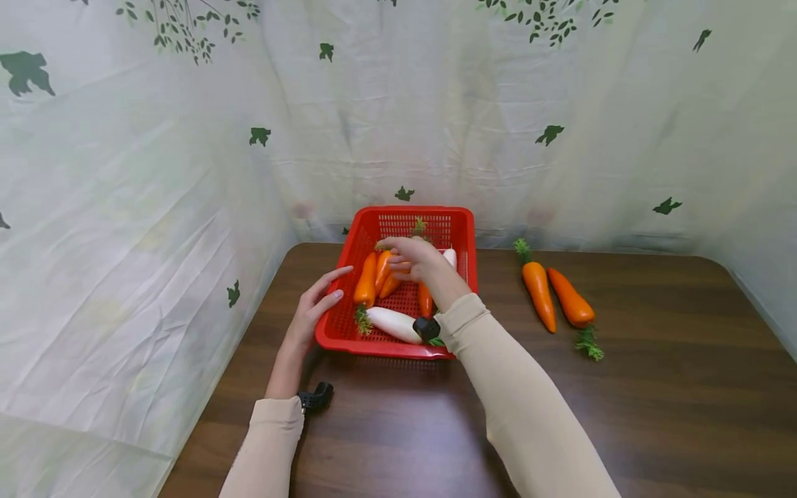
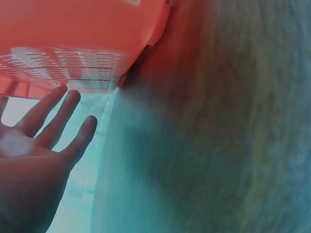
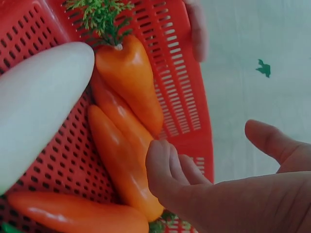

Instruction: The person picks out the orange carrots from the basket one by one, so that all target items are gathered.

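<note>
A red plastic basket (image 1: 322, 339) stands on the table, holding several orange carrots (image 1: 366, 280) with green tops and a white radish (image 1: 392, 325) along its near side. A second white radish (image 1: 450, 257) shows partly at the right. Over the basket hovers my right hand (image 1: 426, 266), its fingers loosely bent above the carrots (image 3: 124, 160); nothing is in its grasp. My left hand (image 1: 306, 312) is at the basket's left side, with fingers extended by the rim. From the left wrist view, its spread fingers (image 2: 53, 116) are beside the slotted basket wall (image 2: 92, 29).
Two more carrots, one upright-lying carrot (image 1: 539, 294) and one slanted carrot (image 1: 571, 299), lie on the brown wooden table (image 1: 672, 373) right of the basket. A pale leaf-print curtain (image 1: 486, 138) hangs behind and at the left.
</note>
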